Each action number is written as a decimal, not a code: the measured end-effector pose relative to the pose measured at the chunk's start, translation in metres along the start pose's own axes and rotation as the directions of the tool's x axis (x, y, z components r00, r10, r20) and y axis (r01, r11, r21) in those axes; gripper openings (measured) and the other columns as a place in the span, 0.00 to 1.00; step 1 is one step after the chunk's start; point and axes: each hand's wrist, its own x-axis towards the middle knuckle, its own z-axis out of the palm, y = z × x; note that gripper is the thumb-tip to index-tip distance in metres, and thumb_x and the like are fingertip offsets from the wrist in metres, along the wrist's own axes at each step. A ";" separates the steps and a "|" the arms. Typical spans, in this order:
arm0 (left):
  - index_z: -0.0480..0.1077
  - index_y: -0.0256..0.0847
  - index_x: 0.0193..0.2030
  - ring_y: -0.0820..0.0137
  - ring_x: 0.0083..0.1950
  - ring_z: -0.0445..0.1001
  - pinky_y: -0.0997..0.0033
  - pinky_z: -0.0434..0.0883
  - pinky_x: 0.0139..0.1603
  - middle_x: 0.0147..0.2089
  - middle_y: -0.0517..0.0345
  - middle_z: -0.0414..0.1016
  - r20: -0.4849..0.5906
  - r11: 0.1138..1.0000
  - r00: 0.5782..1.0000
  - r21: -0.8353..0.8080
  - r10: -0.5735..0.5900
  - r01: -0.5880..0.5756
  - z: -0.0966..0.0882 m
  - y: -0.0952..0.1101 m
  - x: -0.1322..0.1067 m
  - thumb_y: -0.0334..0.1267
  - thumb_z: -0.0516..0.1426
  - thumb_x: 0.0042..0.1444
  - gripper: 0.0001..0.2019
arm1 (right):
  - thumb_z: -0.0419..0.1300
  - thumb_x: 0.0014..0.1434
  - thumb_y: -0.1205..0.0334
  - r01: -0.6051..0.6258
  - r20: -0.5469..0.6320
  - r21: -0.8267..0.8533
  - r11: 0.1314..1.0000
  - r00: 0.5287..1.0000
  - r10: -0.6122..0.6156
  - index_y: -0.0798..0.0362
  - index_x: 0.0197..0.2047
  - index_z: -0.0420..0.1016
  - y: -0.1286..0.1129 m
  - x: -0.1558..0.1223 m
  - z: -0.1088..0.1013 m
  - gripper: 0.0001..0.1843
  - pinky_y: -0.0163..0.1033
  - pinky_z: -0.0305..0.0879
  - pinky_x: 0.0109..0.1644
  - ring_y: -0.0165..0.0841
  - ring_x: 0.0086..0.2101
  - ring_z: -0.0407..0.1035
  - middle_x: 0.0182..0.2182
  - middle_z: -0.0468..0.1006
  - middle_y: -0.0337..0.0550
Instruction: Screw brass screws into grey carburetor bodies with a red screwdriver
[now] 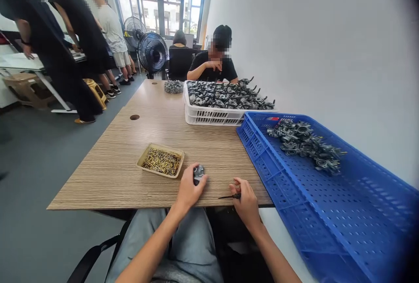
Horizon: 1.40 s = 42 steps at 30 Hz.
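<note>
My left hand is closed around a small grey metal casting at the table's near side; fingers and thumb cover part of it. To its right, my right hand grips a screwdriver by its dark handle, the thin shaft pointing left toward the casting but apart from it. Left of my left hand stands a beige tray filled with small brass-coloured, screw-like pieces.
A blue crate with several metal castings stands at right. Behind it, a white basket is heaped with similar parts. A clear container of small parts sits farther back. A person sits opposite; others stand at left near a fan.
</note>
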 end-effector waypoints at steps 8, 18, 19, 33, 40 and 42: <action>0.66 0.37 0.58 0.54 0.59 0.70 0.51 0.67 0.61 0.57 0.43 0.73 0.239 0.838 0.960 0.485 0.147 -0.249 0.000 0.021 0.029 0.39 0.52 0.66 0.16 | 0.52 0.71 0.47 0.015 0.010 0.028 1.000 1.000 -0.015 0.52 0.54 0.68 -0.001 0.001 -0.001 0.19 0.47 0.67 0.47 0.41 0.39 0.70 0.42 0.75 0.48; 0.70 0.44 0.55 0.58 0.55 0.72 0.58 0.67 0.57 0.52 0.49 0.75 0.419 0.705 0.877 0.548 0.236 -0.451 -0.054 0.039 0.053 0.37 0.53 0.68 0.12 | 0.51 0.70 0.44 0.022 0.024 0.025 0.999 0.999 -0.022 0.52 0.52 0.69 -0.002 0.002 -0.003 0.20 0.45 0.66 0.46 0.41 0.39 0.71 0.39 0.75 0.48; 0.71 0.44 0.54 0.59 0.53 0.73 0.61 0.68 0.56 0.50 0.50 0.75 0.423 0.703 0.880 0.558 0.217 -0.441 -0.069 0.037 0.059 0.36 0.52 0.68 0.12 | 0.51 0.70 0.44 0.021 0.025 0.026 0.999 0.999 -0.022 0.51 0.52 0.69 -0.002 0.002 -0.003 0.20 0.45 0.66 0.46 0.41 0.39 0.71 0.39 0.75 0.47; 0.76 0.44 0.47 0.60 0.46 0.78 0.68 0.70 0.45 0.45 0.51 0.80 0.518 0.516 0.849 0.758 -0.105 -0.399 -0.151 0.006 0.081 0.27 0.56 0.57 0.14 | 0.50 0.70 0.41 0.038 0.019 0.021 0.999 0.999 -0.039 0.52 0.51 0.70 -0.002 0.003 -0.003 0.23 0.45 0.65 0.45 0.42 0.38 0.70 0.39 0.76 0.49; 0.77 0.46 0.46 0.61 0.43 0.78 0.69 0.70 0.42 0.41 0.53 0.80 0.521 0.533 0.843 0.755 -0.134 -0.382 -0.156 -0.007 0.093 0.29 0.56 0.56 0.14 | 0.49 0.70 0.41 0.041 0.023 0.025 0.999 0.999 -0.041 0.52 0.51 0.70 -0.002 0.002 -0.003 0.23 0.47 0.65 0.44 0.43 0.38 0.71 0.39 0.76 0.49; 0.78 0.47 0.45 0.62 0.42 0.78 0.70 0.70 0.43 0.41 0.54 0.80 0.527 0.546 0.840 0.744 -0.126 -0.385 -0.156 -0.009 0.095 0.28 0.55 0.56 0.14 | 0.50 0.70 0.42 0.043 0.024 0.029 0.999 0.999 -0.043 0.52 0.51 0.70 -0.001 0.002 -0.003 0.22 0.47 0.66 0.45 0.43 0.39 0.71 0.39 0.76 0.50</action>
